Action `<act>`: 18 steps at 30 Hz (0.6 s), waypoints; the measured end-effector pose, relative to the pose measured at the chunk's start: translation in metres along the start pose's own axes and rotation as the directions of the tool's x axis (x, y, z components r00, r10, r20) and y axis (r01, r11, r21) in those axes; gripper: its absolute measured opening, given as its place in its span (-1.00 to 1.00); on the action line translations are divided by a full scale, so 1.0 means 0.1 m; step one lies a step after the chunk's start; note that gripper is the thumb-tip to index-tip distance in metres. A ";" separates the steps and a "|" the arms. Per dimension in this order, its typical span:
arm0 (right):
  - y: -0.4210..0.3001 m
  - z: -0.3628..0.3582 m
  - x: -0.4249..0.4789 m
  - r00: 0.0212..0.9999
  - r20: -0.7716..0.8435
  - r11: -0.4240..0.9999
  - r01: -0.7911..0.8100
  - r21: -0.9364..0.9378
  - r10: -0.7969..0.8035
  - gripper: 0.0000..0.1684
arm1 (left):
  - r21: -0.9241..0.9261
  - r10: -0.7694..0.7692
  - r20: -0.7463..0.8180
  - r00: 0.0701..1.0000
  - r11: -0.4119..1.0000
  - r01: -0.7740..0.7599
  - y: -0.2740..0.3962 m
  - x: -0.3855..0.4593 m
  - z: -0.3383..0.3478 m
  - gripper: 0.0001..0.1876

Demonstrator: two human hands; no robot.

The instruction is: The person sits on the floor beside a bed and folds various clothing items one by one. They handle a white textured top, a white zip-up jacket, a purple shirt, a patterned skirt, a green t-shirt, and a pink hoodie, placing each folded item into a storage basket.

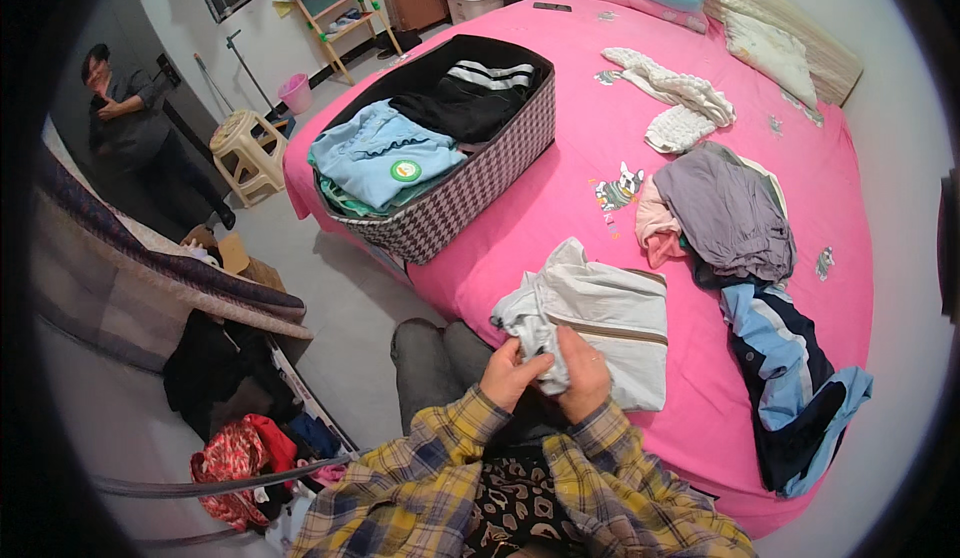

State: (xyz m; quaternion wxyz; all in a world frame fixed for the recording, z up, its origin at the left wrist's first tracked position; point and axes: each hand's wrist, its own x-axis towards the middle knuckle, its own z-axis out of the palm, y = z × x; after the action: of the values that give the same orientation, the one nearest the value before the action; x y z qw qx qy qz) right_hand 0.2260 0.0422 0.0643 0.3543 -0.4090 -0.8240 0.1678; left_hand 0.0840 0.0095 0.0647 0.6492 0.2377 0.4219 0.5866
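Note:
A pale grey zippered jacket (634,363) lies partly folded on the near edge of the bed, its brown zipper running across it. One bunched end of the pale cloth rises over my lap between both hands. My left hand (508,379) pinches the bunched part from the left, thumb on top. From the right, my right hand (586,374) grips the same bunch, a ring on one finger. Fingertips of both hands are partly hidden by the cloth. Beyond the jacket stands a houndstooth fabric storage box (480,198) holding a light blue garment (382,149) and black clothing (469,104).
To the right on the pink bedsheet (562,190) lie a grey-purple garment pile (724,209), a blue-and-navy jacket (787,385) and a white knitted garment (675,96). A phone (552,7) rests farther back. A person (131,122) stands at left near a plastic stool (247,156).

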 end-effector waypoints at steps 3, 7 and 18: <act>0.03 -0.13 0.11 0.970 -0.135 0.923 -0.143 0.358 0.203 -0.53 | 0.062 -0.015 0.176 0.984 0.998 0.004 0.15 0.01 0.02 -0.67; 0.35 -0.40 0.09 0.872 -0.027 0.774 -0.420 0.475 0.489 -0.60 | -0.024 -0.011 0.195 0.981 1.000 0.016 -0.11 0.28 -0.29 -0.59; 0.16 -1.00 0.83 0.850 0.121 0.095 -0.196 0.976 0.513 -0.69 | -0.462 -0.016 0.309 0.951 0.872 0.165 -0.18 0.66 -0.20 -0.21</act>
State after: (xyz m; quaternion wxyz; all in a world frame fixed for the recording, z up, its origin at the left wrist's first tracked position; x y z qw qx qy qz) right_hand 0.2724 0.1164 0.1620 0.5780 -0.2976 -0.3516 0.6736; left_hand 0.0744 0.0659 0.0219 0.7704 0.1332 0.1714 0.5995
